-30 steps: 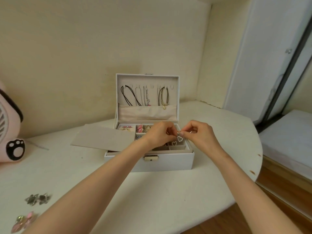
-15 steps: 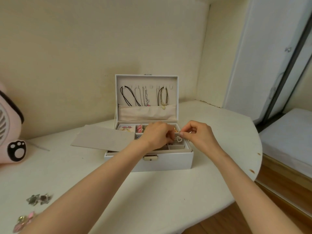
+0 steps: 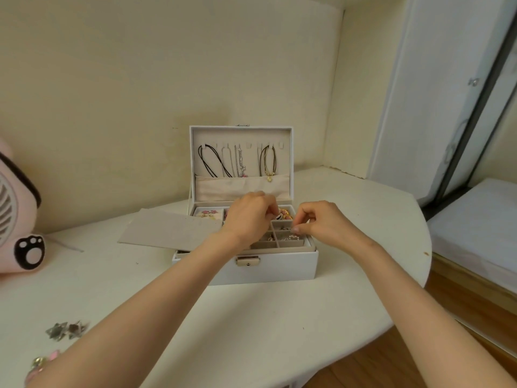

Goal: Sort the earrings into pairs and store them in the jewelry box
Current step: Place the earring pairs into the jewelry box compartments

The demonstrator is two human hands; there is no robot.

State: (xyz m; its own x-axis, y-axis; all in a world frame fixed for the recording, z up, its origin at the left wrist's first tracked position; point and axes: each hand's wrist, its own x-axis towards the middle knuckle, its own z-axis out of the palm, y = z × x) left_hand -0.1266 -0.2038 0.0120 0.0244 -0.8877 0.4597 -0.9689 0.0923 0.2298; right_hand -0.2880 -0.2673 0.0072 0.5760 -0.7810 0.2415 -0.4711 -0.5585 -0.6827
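Observation:
The white jewelry box [image 3: 277,268] stands open mid-table, with necklaces hanging in its lid [image 3: 240,161]. My left hand [image 3: 249,218] hovers over the box's middle compartments with its fingers curled; its fingertips are by gold and pink earrings [image 3: 284,213], and I cannot see if they hold anything. My right hand [image 3: 321,222] pinches a small sparkly heart earring [image 3: 294,233] just above the right-hand compartments. A pair of grey star earrings [image 3: 65,330] and pink-and-gold earrings [image 3: 42,362] lie loose on the table near the front left.
A grey flat insert [image 3: 167,231] leans off the box's left side. A pink fan with a paw print [image 3: 19,219] stands at the far left. The white table [image 3: 251,317] curves away on the right, where there is wooden floor and a bed [image 3: 481,225].
My hands have drawn slightly apart. The left one has moved back and to the left from the heart earring, while the right one has lowered the earring toward the right compartments.

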